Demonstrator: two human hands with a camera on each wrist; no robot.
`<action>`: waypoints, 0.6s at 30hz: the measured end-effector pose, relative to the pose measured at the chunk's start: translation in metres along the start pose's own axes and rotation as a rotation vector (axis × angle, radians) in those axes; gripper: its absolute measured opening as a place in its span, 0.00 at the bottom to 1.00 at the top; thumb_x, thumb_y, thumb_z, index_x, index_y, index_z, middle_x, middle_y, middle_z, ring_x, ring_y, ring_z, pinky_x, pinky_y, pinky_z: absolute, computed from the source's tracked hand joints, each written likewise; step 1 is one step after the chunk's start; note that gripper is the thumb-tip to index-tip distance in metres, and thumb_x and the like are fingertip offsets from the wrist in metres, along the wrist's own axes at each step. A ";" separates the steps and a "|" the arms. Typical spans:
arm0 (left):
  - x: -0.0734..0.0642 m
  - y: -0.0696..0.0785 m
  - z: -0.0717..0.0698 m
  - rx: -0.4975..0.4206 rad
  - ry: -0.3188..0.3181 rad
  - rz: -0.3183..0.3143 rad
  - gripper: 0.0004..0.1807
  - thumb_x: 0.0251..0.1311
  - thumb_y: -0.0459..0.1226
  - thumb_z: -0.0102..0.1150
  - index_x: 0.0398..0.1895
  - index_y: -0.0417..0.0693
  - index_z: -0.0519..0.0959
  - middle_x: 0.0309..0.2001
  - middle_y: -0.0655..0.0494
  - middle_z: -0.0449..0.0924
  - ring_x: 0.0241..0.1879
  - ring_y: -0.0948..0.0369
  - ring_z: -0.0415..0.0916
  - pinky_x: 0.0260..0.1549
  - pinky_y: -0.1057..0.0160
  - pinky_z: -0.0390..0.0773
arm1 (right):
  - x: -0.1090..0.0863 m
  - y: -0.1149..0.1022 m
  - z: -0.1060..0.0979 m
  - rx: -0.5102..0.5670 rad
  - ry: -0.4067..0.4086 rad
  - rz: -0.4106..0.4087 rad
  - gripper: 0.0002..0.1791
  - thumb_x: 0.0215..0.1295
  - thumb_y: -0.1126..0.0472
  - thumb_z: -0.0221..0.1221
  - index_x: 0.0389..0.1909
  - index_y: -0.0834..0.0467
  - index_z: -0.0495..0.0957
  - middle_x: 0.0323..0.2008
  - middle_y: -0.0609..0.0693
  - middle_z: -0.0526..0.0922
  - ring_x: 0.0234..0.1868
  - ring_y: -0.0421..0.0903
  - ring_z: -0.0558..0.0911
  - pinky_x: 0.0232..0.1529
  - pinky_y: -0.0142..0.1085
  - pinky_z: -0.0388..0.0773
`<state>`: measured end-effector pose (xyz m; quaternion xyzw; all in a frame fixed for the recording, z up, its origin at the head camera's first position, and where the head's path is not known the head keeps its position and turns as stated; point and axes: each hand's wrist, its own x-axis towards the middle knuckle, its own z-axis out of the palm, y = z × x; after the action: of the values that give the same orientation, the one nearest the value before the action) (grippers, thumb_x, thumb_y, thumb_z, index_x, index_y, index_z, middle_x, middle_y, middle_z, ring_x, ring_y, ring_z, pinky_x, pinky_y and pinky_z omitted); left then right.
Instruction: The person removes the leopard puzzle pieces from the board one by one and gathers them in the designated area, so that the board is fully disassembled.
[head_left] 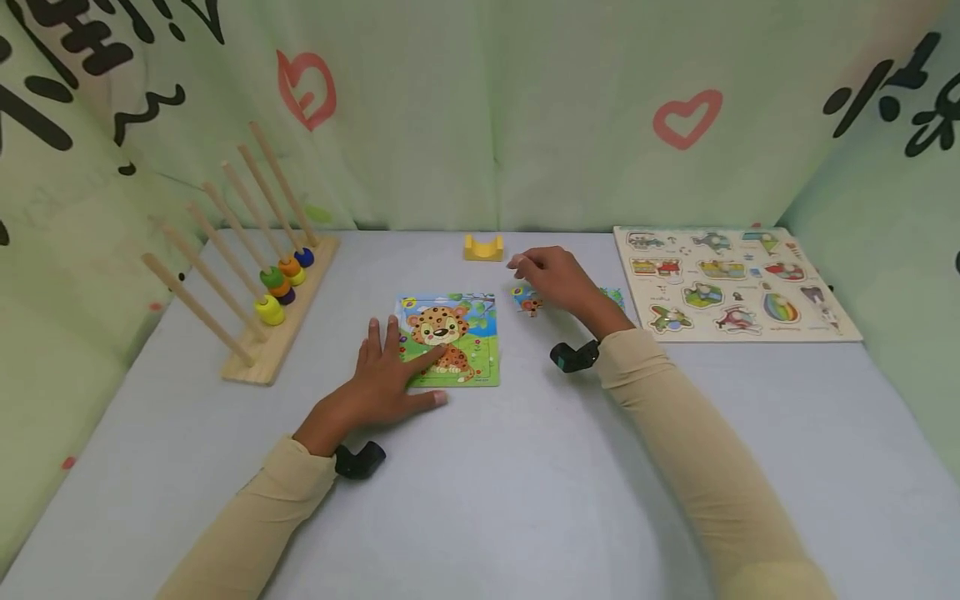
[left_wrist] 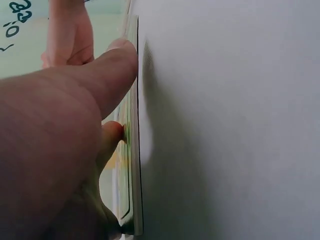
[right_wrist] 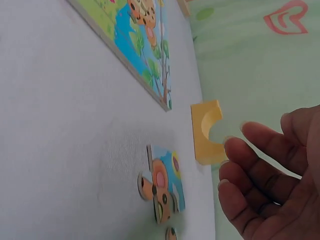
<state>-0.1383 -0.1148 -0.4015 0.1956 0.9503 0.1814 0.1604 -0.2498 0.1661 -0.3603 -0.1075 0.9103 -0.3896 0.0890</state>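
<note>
A square puzzle board (head_left: 483, 342) with a cartoon leopard lies flat at the middle of the table. My left hand (head_left: 386, 379) is spread over its left side, index finger reaching across the picture and thumb (left_wrist: 117, 65) by the near edge. To the right of the board lies a puzzle piece (right_wrist: 167, 182) with an orange animal head. Above that piece hovers my right hand (head_left: 558, 279), its fingers (right_wrist: 245, 160) loosely bent with nothing between them. Partly hidden behind the right wrist is a green-blue puzzle piece (head_left: 615, 297).
At the back, a yellow block (head_left: 483, 248) with a curved notch stands near the curtain. On the left is a wooden rack (head_left: 258, 358) of upright pegs with several coloured beads. A wooden board of vehicle pictures (head_left: 750, 329) lies at the back right.
</note>
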 end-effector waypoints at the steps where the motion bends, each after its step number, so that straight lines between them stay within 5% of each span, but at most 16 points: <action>1: 0.000 0.000 0.000 0.009 -0.008 -0.010 0.42 0.60 0.62 0.56 0.76 0.63 0.57 0.72 0.27 0.23 0.69 0.32 0.15 0.63 0.32 0.33 | 0.000 -0.002 0.002 0.007 -0.007 -0.007 0.23 0.77 0.50 0.44 0.53 0.61 0.81 0.47 0.56 0.83 0.49 0.49 0.78 0.48 0.44 0.73; 6: 0.000 0.003 0.000 0.032 -0.045 -0.064 0.44 0.59 0.64 0.56 0.76 0.66 0.54 0.73 0.30 0.22 0.68 0.31 0.14 0.60 0.29 0.27 | 0.002 -0.012 0.013 0.022 -0.079 -0.025 0.25 0.78 0.48 0.41 0.55 0.60 0.80 0.47 0.55 0.82 0.41 0.52 0.78 0.38 0.41 0.74; 12: -0.002 0.006 -0.002 0.058 -0.060 -0.077 0.44 0.60 0.64 0.54 0.77 0.66 0.53 0.74 0.31 0.21 0.68 0.30 0.15 0.59 0.28 0.26 | 0.007 -0.023 0.029 0.017 -0.179 -0.036 0.28 0.78 0.46 0.40 0.54 0.62 0.80 0.46 0.55 0.83 0.54 0.48 0.76 0.58 0.44 0.68; 18: -0.002 0.004 0.000 0.049 -0.055 -0.077 0.44 0.59 0.65 0.53 0.77 0.66 0.53 0.74 0.32 0.21 0.68 0.30 0.14 0.58 0.28 0.25 | 0.009 -0.037 0.039 0.058 -0.211 -0.045 0.30 0.78 0.44 0.38 0.54 0.62 0.80 0.48 0.54 0.82 0.52 0.47 0.78 0.58 0.43 0.69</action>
<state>-0.1353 -0.1118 -0.3994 0.1679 0.9565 0.1462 0.1883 -0.2442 0.1118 -0.3610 -0.1656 0.8817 -0.4041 0.1786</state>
